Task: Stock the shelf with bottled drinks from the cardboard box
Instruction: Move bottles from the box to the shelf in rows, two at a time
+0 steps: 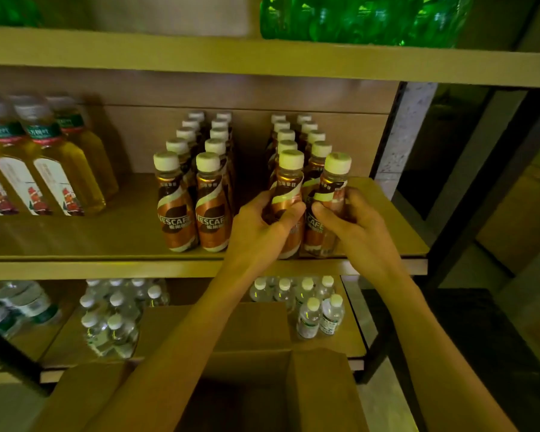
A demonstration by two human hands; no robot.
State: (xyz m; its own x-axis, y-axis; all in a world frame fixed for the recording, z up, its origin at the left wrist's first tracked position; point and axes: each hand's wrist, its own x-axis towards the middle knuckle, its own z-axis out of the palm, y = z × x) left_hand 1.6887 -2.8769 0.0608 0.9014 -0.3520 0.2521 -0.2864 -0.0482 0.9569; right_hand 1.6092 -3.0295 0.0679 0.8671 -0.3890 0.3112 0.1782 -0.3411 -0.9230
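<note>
I have the left hand (pixel 262 229) wrapped round a bottle (pixel 289 185), thumb across the front of the label and fingers behind it. The right hand (pixel 359 229) grips a second bottle (pixel 332 185) the same way, thumb on the label and fingers curled round the far side. The two bottles touch, side by side, at the front of the right rows (pixel 317 137) on the middle shelf (pixel 106 244). The second bottle leans a little to the right. Both bases sit low at the shelf's front edge, but I cannot tell whether they rest on the board.

To the left, apart from these, stand two more rows (pixel 211 194) of the same white-capped coffee drink, running back to the rear wall. Further left are tea bottles (pixel 49 169) with green neck bands. Green bottles (pixel 356 20) fill the right of the top shelf, and water bottles (pixel 113 319) stand on the bottom one.

The box (pixel 321 388) is below my forearms, flaps open, its inside too dark for me to read.
</note>
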